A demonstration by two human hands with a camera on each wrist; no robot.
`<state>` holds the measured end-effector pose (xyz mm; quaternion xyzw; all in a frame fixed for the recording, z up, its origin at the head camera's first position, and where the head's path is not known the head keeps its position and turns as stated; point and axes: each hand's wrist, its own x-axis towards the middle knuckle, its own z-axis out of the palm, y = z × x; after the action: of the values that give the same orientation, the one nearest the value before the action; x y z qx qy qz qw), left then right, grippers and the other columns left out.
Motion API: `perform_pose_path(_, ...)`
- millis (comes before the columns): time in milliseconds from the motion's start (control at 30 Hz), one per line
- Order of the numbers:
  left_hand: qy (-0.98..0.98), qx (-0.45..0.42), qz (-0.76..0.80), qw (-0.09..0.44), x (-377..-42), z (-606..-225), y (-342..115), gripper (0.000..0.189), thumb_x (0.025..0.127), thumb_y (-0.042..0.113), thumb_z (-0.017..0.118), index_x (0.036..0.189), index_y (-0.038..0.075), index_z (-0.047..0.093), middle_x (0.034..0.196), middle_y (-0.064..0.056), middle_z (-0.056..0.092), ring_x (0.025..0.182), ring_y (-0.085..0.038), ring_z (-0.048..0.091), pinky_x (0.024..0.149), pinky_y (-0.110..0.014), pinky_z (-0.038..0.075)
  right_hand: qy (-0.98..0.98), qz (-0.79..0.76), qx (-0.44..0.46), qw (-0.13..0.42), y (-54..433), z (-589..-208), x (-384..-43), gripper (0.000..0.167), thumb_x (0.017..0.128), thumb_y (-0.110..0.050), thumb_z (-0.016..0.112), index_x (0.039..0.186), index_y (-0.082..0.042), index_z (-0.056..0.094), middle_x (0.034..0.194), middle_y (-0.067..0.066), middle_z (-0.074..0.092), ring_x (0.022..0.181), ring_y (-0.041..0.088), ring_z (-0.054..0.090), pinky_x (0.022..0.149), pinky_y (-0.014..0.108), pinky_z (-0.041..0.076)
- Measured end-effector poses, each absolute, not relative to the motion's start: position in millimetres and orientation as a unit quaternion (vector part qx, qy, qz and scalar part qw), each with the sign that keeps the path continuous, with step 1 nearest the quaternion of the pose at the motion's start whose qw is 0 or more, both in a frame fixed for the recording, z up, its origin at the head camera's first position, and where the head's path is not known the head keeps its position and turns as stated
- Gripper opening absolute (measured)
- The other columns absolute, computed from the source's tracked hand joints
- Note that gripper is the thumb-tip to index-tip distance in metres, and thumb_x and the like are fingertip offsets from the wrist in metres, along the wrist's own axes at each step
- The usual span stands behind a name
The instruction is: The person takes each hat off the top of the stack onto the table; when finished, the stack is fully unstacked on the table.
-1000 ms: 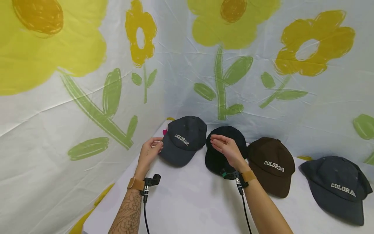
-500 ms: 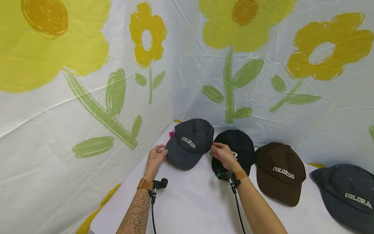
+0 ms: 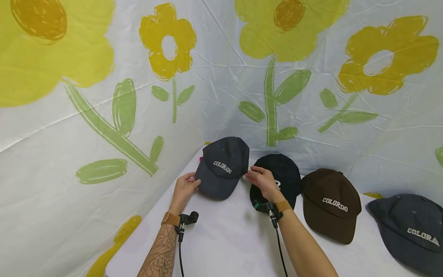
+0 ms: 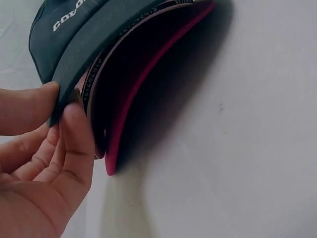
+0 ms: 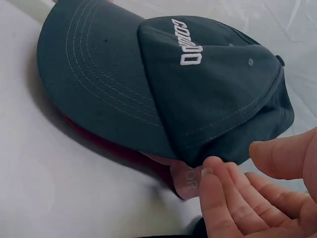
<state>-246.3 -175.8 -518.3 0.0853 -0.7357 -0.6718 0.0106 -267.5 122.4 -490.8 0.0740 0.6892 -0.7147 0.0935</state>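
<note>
A dark grey baseball cap (image 3: pixel 221 169) lettered COLORADO sits on top of a stack of caps in the table's far left corner. Below its brim, the left wrist view shows a band printed with VETEMENTS and a magenta brim (image 4: pixel 126 106). My left hand (image 3: pixel 184 190) pinches the grey brim's left edge, thumb above and fingers beneath. At the crown's lower right edge is my right hand (image 3: pixel 264 182), its thumb against the crown and fingertips under the rim. Beside those fingertips part of a pink cap (image 5: pixel 185 181) shows below.
Right of the stack lie a black cap (image 3: pixel 278 165), partly behind my right hand, a brown COLORADO cap (image 3: pixel 330 204) and another dark grey cap (image 3: pixel 408 227), cut off by the frame. A flower-printed cloth (image 3: pixel 221 96) hangs behind the white table (image 3: pixel 228 238).
Both hands have come to the top grey cap, the right one moving left from over the black cap. The grey cap has since shifted slightly up and left, covering more of the magenta below.
</note>
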Motion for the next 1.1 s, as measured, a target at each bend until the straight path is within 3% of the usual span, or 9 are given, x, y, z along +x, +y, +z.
perform_pose_path(200,-0.733,0.081,-0.676,-0.008,-242,-517,-177,0.043,0.093,0.000,0.069,0.135,-0.002,0.060,0.097,-0.010,0.059,0.081,-0.013,0.058,0.085,-0.040,0.061,0.702,-0.701,0.091,0.083,120,-489,-268,0.045,0.102,-0.011,0.059,0.144,0.003,0.050,0.135,0.024,0.061,0.115,0.025,0.067,0.111,0.046,0.046)
perform_pose_path(333,-0.726,0.073,-0.683,-0.012,-239,-513,-178,0.044,0.093,0.000,0.069,0.135,-0.002,0.059,0.098,-0.011,0.060,0.080,-0.013,0.059,0.083,-0.040,0.061,0.716,-0.689,0.098,0.058,119,-485,-267,0.043,0.099,-0.014,0.065,0.138,0.001,0.057,0.122,0.016,0.069,0.110,0.024,0.069,0.101,0.038,0.055)
perform_pose_path(467,-0.712,0.056,-0.699,-0.016,-236,-506,-182,0.044,0.093,-0.001,0.069,0.136,-0.003,0.058,0.095,-0.010,0.062,0.078,-0.017,0.063,0.080,-0.039,0.061,0.721,-0.686,0.094,0.031,117,-479,-268,0.038,0.099,-0.014,0.067,0.133,0.001,0.062,0.114,0.011,0.067,0.109,0.025,0.069,0.096,0.033,0.058)
perform_pose_path(667,-0.694,0.042,-0.718,-0.040,-227,-497,-184,0.043,0.092,0.000,0.070,0.133,0.000,0.058,0.093,-0.008,0.062,0.076,-0.020,0.067,0.085,-0.044,0.061,0.703,-0.706,0.085,0.008,122,-467,-270,0.033,0.100,-0.011,0.063,0.131,0.002,0.062,0.115,0.011,0.063,0.104,0.020,0.069,0.098,0.034,0.056)
perform_pose_path(933,-0.670,0.009,-0.738,-0.076,-216,-493,-172,0.037,0.093,-0.002,0.069,0.127,-0.002,0.055,0.083,-0.004,0.063,0.069,-0.015,0.069,0.083,-0.042,0.062,0.678,-0.731,0.067,-0.038,142,-450,-261,0.033,0.099,-0.007,0.063,0.129,0.006,0.060,0.101,0.002,0.062,0.087,0.010,0.070,0.088,0.027,0.059)
perform_pose_path(1100,-0.659,-0.018,-0.746,-0.094,-205,-492,-163,0.036,0.094,-0.001,0.069,0.125,-0.006,0.052,0.084,-0.002,0.067,0.072,-0.016,0.072,0.079,-0.032,0.062,0.685,-0.725,0.053,-0.050,160,-439,-250,0.036,0.099,-0.007,0.064,0.132,0.006,0.060,0.103,0.002,0.061,0.088,0.008,0.071,0.091,0.030,0.059)
